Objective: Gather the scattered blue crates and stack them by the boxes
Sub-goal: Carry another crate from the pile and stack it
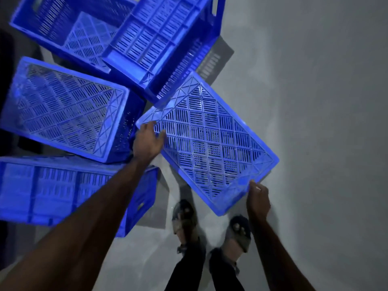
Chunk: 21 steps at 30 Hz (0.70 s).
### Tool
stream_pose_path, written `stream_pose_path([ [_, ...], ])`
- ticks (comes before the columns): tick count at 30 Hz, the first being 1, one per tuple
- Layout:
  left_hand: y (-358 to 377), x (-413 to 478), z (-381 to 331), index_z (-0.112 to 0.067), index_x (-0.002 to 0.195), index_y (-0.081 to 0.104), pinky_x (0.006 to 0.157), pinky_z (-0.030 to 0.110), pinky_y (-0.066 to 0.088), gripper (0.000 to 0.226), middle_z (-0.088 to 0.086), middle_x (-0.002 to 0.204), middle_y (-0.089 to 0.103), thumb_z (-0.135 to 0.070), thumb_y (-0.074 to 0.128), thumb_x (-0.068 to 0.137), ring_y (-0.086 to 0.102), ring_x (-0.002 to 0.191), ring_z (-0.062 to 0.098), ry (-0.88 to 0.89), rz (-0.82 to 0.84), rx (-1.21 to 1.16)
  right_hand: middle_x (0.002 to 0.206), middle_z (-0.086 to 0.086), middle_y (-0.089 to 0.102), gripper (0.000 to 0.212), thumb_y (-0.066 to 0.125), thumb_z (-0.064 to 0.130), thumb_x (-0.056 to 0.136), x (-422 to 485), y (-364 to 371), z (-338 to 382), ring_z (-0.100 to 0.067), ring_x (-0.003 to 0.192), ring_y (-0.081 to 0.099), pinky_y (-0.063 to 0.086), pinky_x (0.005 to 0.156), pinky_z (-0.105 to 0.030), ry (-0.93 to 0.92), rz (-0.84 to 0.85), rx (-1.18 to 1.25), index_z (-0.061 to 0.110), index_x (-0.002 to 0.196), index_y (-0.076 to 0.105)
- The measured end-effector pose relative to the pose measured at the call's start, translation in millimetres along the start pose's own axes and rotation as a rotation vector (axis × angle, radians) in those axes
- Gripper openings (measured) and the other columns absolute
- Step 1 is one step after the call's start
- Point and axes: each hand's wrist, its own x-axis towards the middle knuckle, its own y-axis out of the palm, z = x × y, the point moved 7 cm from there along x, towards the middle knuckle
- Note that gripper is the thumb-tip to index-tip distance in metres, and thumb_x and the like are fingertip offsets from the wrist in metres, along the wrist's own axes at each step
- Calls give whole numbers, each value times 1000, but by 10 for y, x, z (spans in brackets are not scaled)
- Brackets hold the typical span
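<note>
**Both hands grip an upturned blue crate above the grey floor**

The left hand [148, 141] clamps one corner of a blue slatted plastic crate [210, 143], its thumb and fingers spread over the latticed base and edge. The right hand [258, 199] closes on the opposite corner, fingers curled round the rim nearest the body. The held crate is turned bottom-up, so its diamond-ribbed underside faces the camera, and it sits at a slant between the two bare forearms.

Directly below it, on the smooth grey floor [315, 122], stand the person's feet in grey open sandals [183, 215], with dark trouser legs above them. Whether the crate touches the floor or hangs clear of it cannot be told from this angle.

Further out, four more blue slatted crates crowd the left and top of the view. A crate lying on its side [63, 192] is nearest, under the left forearm. Beyond it an upside-down crate [63, 108] shows its ribbed base, just beside the left hand. At the top, a tilted crate [163, 38] leans with its far corner touching or almost touching the held crate's upper edge, and an upright open crate [63, 28] sits behind it at the upper left.
</note>
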Motion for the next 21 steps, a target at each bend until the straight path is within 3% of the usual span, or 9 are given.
stream_pose_path([
  [4,135,554,243,0,152,43,104,57,45,61,31,148,46,-41,51,108,47,134,49,75,-43,181,148,-22,53,57,53,39,106,162,197,-158,-35,139,49,33,112,-37,53,-163,145,3,149,45],
  [7,265,825,417,-3,160,31,111,63,39,77,31,160,34,-55,42,105,37,144,52,145,-10,244,157,-14,46,63,52,36,106,201,371,-147,-29,143,46,35,116,-36,-65,-188,202,10,159,30],
  [9,330,947,566,-7,166,18,120,64,28,88,28,168,20,-62,47,103,23,153,51,81,10,203,159,-7,45,67,54,39,105,210,486,-189,-26,143,46,35,115,-35,-75,-188,267,17,162,27],
  [11,384,1045,661,-5,166,14,121,63,25,98,31,166,20,-62,57,98,22,152,53,26,11,144,157,-3,48,65,55,48,103,258,547,-292,-25,140,48,36,112,-34,-22,-188,350,26,160,31],
  [14,381,1131,722,2,159,27,116,62,33,116,34,156,34,-82,57,85,34,143,55,-72,3,143,143,-2,61,60,52,61,98,385,519,-381,-23,126,57,41,107,-35,17,-167,421,27,147,50],
  [16,386,1095,721,5,154,33,115,61,34,123,35,154,37,-91,48,79,37,141,54,-158,15,99,118,-4,68,46,52,58,99,480,428,-379,-21,107,59,44,101,-39,-20,-155,465,18,120,61],
  [18,406,948,714,4,152,38,115,60,36,121,34,153,40,-92,48,80,40,140,52,-239,22,2,103,-5,61,34,51,51,103,559,280,-352,-19,99,51,41,92,-40,-19,-151,482,18,107,57],
  [20,450,696,660,2,148,46,111,57,42,113,33,148,49,-89,52,82,49,135,50,-267,13,-83,99,-9,65,38,50,48,104,617,65,-291,-20,94,55,46,91,-43,4,-161,503,13,105,66],
  [21,482,546,619,1,146,50,109,55,44,107,32,146,52,-86,54,84,52,132,49,-267,-1,-118,88,-9,67,39,50,45,105,644,-60,-234,-21,84,58,49,86,-43,-9,-149,532,13,94,70],
])
